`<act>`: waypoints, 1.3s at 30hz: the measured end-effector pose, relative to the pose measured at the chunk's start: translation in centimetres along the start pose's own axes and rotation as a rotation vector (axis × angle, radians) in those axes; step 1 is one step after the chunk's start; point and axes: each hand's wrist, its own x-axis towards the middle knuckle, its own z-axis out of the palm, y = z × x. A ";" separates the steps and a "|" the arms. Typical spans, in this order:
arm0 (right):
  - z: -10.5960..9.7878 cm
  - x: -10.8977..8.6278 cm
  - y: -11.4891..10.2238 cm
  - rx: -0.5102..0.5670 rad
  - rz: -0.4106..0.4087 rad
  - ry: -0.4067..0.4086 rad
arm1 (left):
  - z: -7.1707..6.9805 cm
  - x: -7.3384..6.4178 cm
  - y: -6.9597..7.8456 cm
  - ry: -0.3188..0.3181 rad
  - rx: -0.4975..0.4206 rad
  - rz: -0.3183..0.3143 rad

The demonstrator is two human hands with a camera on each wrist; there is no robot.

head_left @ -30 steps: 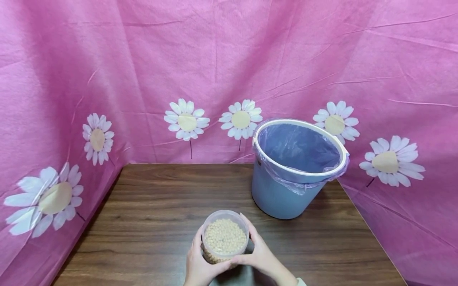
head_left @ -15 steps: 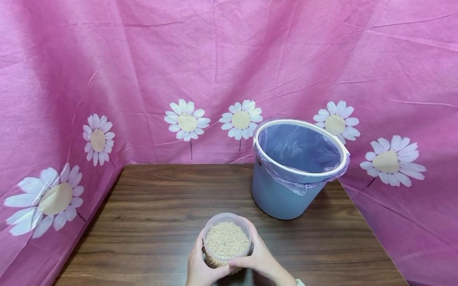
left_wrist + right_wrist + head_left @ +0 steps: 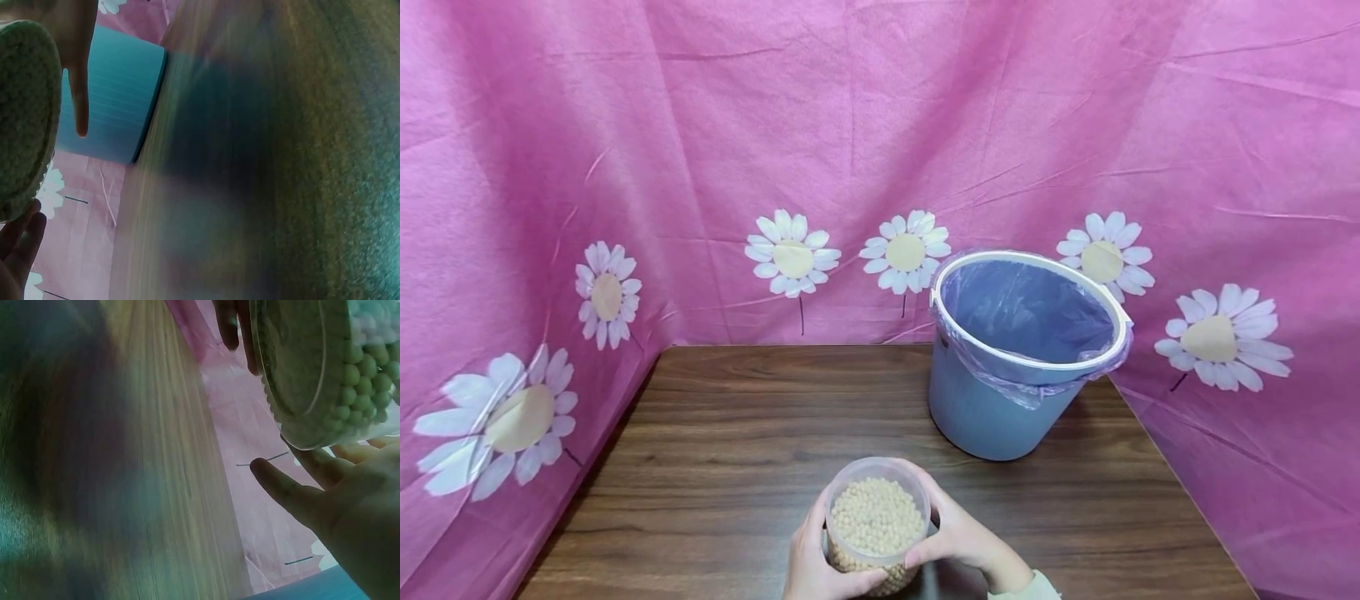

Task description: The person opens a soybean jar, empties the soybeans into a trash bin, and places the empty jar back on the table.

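A clear round plastic tub [image 3: 880,521], lidless and filled with pale, round dried beans, is held up over the table near its front. My left hand [image 3: 817,557] grips its left side, thumb across the front. On the opposite side my right hand [image 3: 958,533] curves round the wall with its thumb at the front right. Both wrist views look up at the underside of the tub [image 3: 294,369], which is off the tabletop. In the left wrist view, the little finger of the right hand [image 3: 62,31] sticks out below the tub.
A blue bucket [image 3: 992,417] with a white rim and a thin purple bag liner [image 3: 1037,392] stands at the back right of the brown wooden table [image 3: 760,417]. Pink cloth [image 3: 715,150] printed with white daisies encloses the back and both sides.
The tub has come slightly toward me, held in both hands. My right thumb has shifted right, away from the left thumb, and more of the right sleeve shows. The bucket has stayed put.
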 end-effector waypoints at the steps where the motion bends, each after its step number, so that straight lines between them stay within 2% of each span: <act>1: -0.1 0.0 0.1 0.005 -0.003 -0.006 | 0.0 0.0 -0.1 0.003 0.003 0.005; 4: -0.1 -0.1 0.2 0.005 -0.004 0.006 | 0.0 0.1 0.0 0.021 0.015 -0.004; 13: 0.9 -0.7 0.7 -0.060 -0.029 0.175 | 0.5 -0.1 0.3 0.094 0.048 -0.114; 20: 2.6 -0.5 0.3 -0.131 0.091 0.267 | 0.9 -0.1 0.7 0.140 0.137 -0.160; 25: 3.2 -0.1 0.5 -0.139 0.120 0.317 | 1.1 0.0 0.8 0.140 0.152 -0.152; 32: 3.3 0.2 0.5 -0.138 0.071 0.358 | 1.2 0.0 0.8 0.143 0.149 -0.130; 35: 3.2 0.2 0.5 -0.193 0.008 0.354 | 1.3 0.0 0.8 0.152 0.146 -0.126; 39: 2.8 0.3 0.7 -0.325 -0.094 0.357 | 1.4 0.0 0.8 0.177 0.135 -0.091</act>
